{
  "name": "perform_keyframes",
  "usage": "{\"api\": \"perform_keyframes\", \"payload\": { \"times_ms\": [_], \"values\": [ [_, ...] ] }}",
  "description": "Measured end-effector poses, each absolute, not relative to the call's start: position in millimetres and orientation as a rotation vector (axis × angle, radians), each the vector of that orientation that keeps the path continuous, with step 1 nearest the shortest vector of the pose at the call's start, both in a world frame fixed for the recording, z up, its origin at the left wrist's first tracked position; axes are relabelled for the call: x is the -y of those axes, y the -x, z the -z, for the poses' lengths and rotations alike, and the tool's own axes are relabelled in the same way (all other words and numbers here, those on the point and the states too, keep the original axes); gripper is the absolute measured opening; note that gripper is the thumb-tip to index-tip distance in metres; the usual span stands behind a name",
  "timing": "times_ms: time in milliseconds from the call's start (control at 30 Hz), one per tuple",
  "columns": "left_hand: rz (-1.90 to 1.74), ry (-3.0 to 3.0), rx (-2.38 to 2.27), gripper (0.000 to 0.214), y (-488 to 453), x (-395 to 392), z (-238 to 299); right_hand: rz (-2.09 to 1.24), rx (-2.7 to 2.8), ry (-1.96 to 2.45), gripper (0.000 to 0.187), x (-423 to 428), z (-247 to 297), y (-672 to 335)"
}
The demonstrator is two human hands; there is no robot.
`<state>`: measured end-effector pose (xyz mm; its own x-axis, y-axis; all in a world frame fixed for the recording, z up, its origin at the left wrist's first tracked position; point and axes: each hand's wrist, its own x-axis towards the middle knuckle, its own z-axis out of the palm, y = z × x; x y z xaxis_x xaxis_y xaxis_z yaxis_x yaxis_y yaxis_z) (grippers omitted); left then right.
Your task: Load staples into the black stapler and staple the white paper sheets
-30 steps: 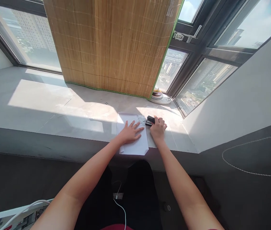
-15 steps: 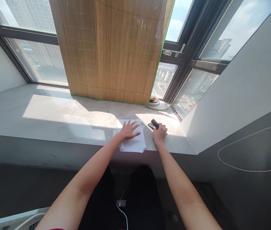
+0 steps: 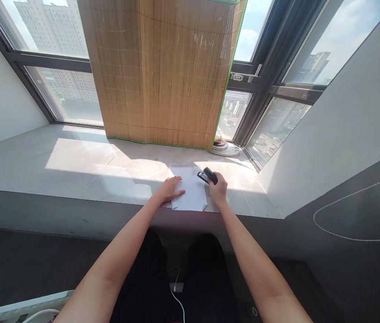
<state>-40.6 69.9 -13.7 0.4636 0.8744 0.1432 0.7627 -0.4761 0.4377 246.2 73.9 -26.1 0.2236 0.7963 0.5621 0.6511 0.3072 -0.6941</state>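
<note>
A white sheet of paper [image 3: 192, 193] lies on the grey window sill [image 3: 75, 166] near its front edge. My left hand [image 3: 171, 188] rests flat on the paper's left side, fingers stretched out. My right hand [image 3: 217, 188] is closed round a black stapler [image 3: 207, 176], lifted and tilted over the paper's right upper edge. Some small shiny bits, too small to make out, lie at the paper's top right corner.
A bamboo blind [image 3: 163, 72] hangs down to the sill behind the paper. A stack of plates [image 3: 222, 146] sits in the right corner by the window. A white wall [image 3: 327, 121] bounds the sill on the right. A white cable [image 3: 176, 291] hangs below.
My right hand has lifted the stapler off the sill and brought it left over the paper's edge. My left hand has slid towards the paper's left edge. The camera has tilted up.
</note>
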Motion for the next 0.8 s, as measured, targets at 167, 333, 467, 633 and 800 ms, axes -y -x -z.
{"api": "perform_keyframes", "payload": {
  "times_ms": [167,333,467,633,800],
  "values": [
    [-0.715,-2.222,-1.411,0.076,46,-72,18,-0.473,1.689,1.278,0.033,-68,26,-185],
    [-0.775,-2.156,-1.402,0.074,48,-74,21,-0.542,1.829,1.195,0.044,-67,27,-184],
    [-0.859,-2.110,-1.338,0.073,48,-77,25,-0.750,1.651,1.229,0.048,-68,31,-204],
    [-0.940,-1.989,-1.250,0.083,51,-79,27,-0.856,1.597,1.271,0.043,-73,36,-207],
    [-1.108,-1.593,-1.120,0.072,56,-82,27,-0.843,1.587,1.242,0.052,-73,34,-203]
  ]
}}
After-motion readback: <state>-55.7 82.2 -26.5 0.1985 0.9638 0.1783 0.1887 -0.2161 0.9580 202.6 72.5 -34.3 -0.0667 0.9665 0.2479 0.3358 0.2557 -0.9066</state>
